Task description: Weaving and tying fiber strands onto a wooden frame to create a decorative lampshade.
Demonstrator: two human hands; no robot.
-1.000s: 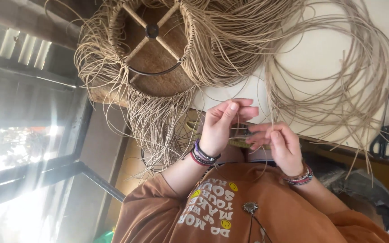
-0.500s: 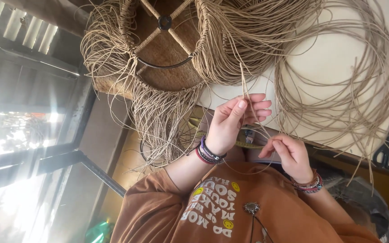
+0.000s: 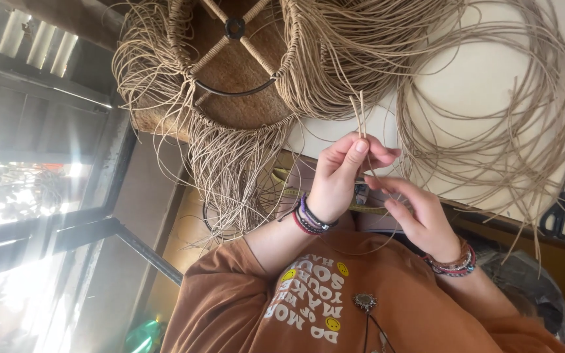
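Where the pale surface point(image 3: 492, 72) meets its edge, the left hand point(image 3: 341, 173) pinches a pair of thin, tan, stiff cane strands point(image 3: 359, 114) between thumb and fingers. Their long axis runs nearly upright in the head view, cut tips pointing toward the half-woven round wicker basket point(image 3: 230, 72). Just beside that hand, the right hand point(image 3: 420, 212) closes loosely on the strands' lower run. Black-handled scissors point(image 3: 560, 212) lie well apart from the basket.
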